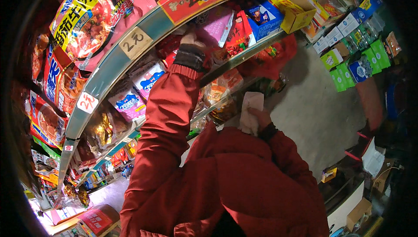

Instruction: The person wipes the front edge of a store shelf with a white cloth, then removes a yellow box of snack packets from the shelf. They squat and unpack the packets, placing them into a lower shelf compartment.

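Note:
My left hand [192, 38] reaches under the upper shelf edge, beside a pink packet [216, 24] on the shelf below. Its fingers are mostly hidden in shade, so what they touch cannot be made out. A red packet [239, 31] and a blue carton [266, 19] stand to the right of the pink one. Low in front of my body, my right hand [261, 118] grips a folded whitish cloth or paper wipe [252, 103]. Left of my left forearm, white, blue and pink snack bags [129, 103] sit on the same shelf level.
Large instant noodle bags [98, 21] fill the top shelf, whose metal edge [107, 57] carries handwritten tags. A yellow carton [297, 13] stands farther right. A red plastic bag [277, 57] hangs near the lower shelf. Green boxes [375, 57] are stacked across the concrete floor [313, 116].

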Motion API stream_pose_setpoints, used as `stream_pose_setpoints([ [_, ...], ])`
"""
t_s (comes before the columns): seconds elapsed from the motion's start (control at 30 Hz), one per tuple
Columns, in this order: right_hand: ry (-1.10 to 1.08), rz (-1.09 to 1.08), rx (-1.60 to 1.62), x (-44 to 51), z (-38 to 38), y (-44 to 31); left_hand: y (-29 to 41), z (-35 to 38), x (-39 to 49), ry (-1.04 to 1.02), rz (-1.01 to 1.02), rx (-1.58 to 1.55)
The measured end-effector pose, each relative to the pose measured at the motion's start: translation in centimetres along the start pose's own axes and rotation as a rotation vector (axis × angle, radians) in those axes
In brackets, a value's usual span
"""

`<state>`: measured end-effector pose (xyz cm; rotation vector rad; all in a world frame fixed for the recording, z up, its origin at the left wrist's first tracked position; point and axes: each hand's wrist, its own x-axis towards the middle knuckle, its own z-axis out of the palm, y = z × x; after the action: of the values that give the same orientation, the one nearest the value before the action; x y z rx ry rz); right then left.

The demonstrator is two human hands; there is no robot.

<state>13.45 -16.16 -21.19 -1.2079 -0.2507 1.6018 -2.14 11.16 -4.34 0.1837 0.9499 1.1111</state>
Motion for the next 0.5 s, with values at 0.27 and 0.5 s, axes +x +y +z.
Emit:
stream_pose_setpoints([
  [0.27,-0.026,-0.054,-0.091,1.0,1.5,-1.4,-0.7,-0.7,-0.7,-0.188,-0.143,-0.259],
  [0.5,-0.043,-0.027,-0.119,1.3,1.7,-1.8,-1.8,-0.6,0.6,-0.154,0.074,0.009],
])
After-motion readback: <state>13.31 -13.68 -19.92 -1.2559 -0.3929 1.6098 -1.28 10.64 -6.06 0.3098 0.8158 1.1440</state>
